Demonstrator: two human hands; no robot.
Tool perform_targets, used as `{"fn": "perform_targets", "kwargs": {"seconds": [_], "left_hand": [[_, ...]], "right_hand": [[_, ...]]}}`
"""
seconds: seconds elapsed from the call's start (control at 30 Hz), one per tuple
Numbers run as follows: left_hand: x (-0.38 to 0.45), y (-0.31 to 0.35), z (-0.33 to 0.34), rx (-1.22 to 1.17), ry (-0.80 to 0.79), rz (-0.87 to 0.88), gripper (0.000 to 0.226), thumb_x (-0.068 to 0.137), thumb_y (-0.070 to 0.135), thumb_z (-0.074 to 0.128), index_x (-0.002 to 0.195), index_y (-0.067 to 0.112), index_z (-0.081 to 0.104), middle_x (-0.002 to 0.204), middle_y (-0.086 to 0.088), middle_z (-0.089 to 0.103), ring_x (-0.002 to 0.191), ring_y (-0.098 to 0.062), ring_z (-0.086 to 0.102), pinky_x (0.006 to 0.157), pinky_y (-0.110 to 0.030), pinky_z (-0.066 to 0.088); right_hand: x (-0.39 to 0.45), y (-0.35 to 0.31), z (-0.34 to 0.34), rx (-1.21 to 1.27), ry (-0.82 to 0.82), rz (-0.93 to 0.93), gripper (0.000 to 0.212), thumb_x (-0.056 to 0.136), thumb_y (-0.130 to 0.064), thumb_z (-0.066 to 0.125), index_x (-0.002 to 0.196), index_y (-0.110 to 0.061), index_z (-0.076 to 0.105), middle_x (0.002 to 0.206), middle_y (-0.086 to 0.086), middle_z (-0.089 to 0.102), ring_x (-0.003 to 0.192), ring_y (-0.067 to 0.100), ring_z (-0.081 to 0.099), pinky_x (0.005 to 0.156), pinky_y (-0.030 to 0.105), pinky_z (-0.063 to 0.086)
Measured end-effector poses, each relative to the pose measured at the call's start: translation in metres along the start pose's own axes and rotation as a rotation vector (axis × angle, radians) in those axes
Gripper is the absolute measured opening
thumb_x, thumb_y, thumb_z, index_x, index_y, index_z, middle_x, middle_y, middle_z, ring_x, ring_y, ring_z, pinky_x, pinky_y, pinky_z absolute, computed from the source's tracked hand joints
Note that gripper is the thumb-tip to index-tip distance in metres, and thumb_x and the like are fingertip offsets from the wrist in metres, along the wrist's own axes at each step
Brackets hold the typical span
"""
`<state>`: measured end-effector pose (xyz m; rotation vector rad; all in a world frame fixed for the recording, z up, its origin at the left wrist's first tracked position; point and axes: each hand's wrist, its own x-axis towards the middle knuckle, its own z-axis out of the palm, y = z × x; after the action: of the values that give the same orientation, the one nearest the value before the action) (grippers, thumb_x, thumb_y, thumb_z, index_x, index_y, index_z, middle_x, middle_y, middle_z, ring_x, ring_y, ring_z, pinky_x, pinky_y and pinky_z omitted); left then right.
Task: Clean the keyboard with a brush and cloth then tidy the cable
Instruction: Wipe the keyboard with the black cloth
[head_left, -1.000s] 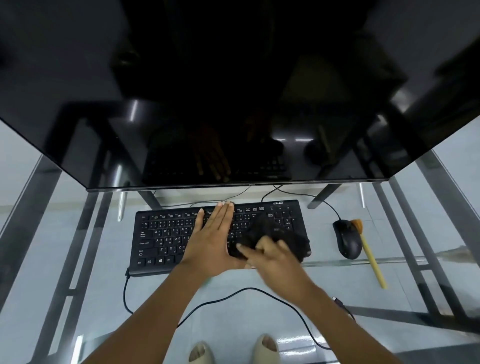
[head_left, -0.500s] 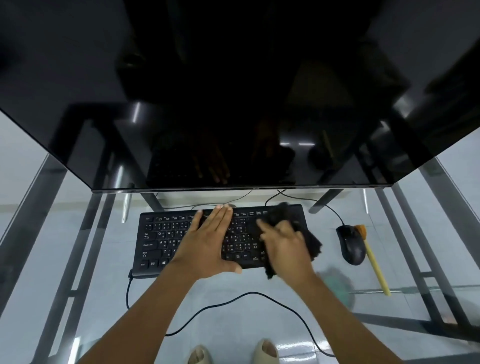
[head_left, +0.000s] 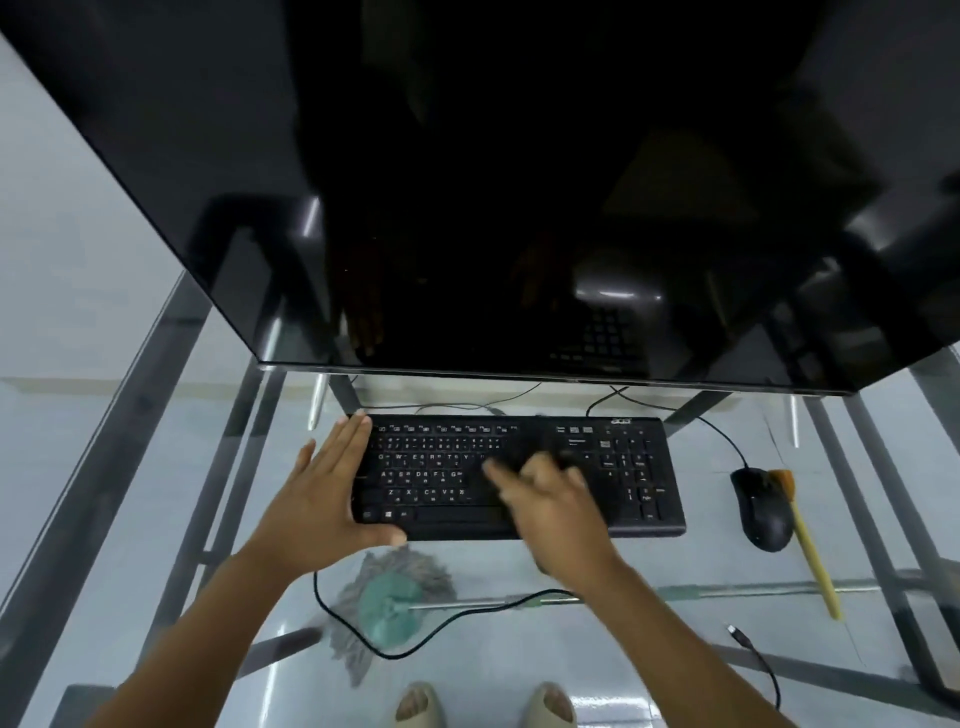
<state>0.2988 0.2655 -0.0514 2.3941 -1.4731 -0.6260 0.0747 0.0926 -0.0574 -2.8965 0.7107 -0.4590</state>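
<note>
On the keyboard (head_left: 519, 475), the flat left hand (head_left: 327, 499) should brace its left end while the right hand (head_left: 545, 499), blurred and seemingly pressing a dark cloth (head_left: 524, 457), wipes evenly.

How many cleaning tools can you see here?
3: a dark cloth under the right hand on the keyboard, a yellow-handled brush beside the mouse, a mop beneath the glass.
</note>
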Motion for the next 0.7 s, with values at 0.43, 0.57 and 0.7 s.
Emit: {"fn": "perform_targets", "kwargs": {"seconds": [0.43, 0.57, 0.7], "left_hand": [[-0.018, -0.035, -0.009, -0.11, 0.03, -0.026, 0.137, 0.053, 0.084, 0.062, 0.152, 0.025, -0.012, 0.159, 0.015, -0.012, 0.142, 0.002, -0.018, 0.12, -0.036, 0.0], [-0.019, -0.03, -0.007, -0.136, 0.036, -0.008, 0.135, 0.056, 0.076, 0.07, 0.152, 0.025, -0.01, 0.159, 0.015, -0.011, 0.142, 0.002, -0.017, 0.118, -0.03, 0.003], [-0.014, -0.025, -0.003, -0.152, 0.051, 0.005, 0.133, 0.058, 0.073, 0.071, 0.152, 0.024, -0.009, 0.158, 0.016, -0.011, 0.141, 0.004, -0.018, 0.118, -0.028, 0.003]], "right_hand": [[0.037, -0.051, 0.031, 0.138, 0.047, 0.134, 0.037, 0.084, -0.025, 0.049, 0.116, -0.022, 0.069, 0.078, 0.001, 0.06, 0.062, 0.023, 0.055, 0.064, 0.034, 0.046], [0.052, -0.064, 0.035, 0.156, 0.113, 0.402, 0.036, 0.081, -0.011, 0.069, 0.117, -0.013, 0.068, 0.079, 0.004, 0.057, 0.061, 0.023, 0.056, 0.066, 0.031, 0.032], [0.035, -0.104, 0.031, 0.168, -0.139, -0.117, 0.042, 0.079, -0.02, 0.064, 0.121, -0.024, 0.064, 0.084, -0.002, 0.057, 0.074, 0.014, 0.042, 0.063, 0.029, 0.043]]}}
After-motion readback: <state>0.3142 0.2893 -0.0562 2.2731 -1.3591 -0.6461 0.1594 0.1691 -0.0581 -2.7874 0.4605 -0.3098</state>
